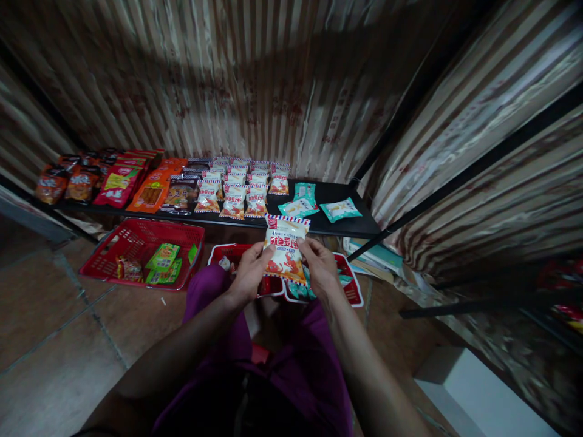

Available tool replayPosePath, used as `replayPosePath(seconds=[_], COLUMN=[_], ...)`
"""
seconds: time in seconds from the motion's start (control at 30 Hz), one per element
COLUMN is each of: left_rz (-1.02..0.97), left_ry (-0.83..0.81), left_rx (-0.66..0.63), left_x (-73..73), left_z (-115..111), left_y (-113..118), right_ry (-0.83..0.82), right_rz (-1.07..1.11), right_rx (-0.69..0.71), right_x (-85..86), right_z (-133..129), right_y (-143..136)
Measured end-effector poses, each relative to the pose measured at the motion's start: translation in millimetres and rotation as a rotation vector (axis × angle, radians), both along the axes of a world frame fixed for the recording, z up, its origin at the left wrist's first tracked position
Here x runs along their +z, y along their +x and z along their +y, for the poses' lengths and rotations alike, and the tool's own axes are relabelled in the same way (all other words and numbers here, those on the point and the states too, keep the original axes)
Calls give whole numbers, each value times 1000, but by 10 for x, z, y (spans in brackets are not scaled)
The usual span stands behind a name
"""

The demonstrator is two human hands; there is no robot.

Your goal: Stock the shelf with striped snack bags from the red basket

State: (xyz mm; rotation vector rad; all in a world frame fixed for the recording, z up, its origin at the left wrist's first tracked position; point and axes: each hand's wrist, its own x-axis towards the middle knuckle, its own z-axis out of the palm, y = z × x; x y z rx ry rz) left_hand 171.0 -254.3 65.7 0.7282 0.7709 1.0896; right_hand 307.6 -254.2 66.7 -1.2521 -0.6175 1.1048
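Between my two hands I hold a white and orange snack bag point(286, 250) with red lettering, its front facing me. My left hand point(250, 267) is closed on its left edge, and my right hand point(319, 264) grips the right edge. Just beyond, rows of matching snack bags point(234, 200) stand on the black shelf point(328, 227). To their right lie several teal packets point(340, 209). Beneath my hands sit two red baskets with white rims, the left one point(218, 250) partly hidden and the right one point(353, 294) holding teal packets.
Red bags point(116, 182), orange bags point(157, 185) and dark bags point(82, 182) fill the shelf's left part. A red basket point(98, 261) with green packets stands on the tiled floor. Black metal posts point(410, 206) rise at the right, near a white box point(483, 394). A striped curtain hangs behind.
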Motion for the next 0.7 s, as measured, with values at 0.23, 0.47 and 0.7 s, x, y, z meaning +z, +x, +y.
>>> replayPosePath(seconds=[0.23, 0.47, 0.7], left_rz=[-46, 217, 255], left_ry=[-89, -84, -128], left_rx=[-121, -307, -206], left_x=[41, 73, 74], left_z=[21, 28, 18], left_y=[-43, -174, -144], right_ry=[-50, -90, -121], right_rz=[39, 74, 65], right_rx=[12, 38, 54], right_x=[34, 11, -33], right_z=[58, 89, 151], right_y=[33, 71, 125])
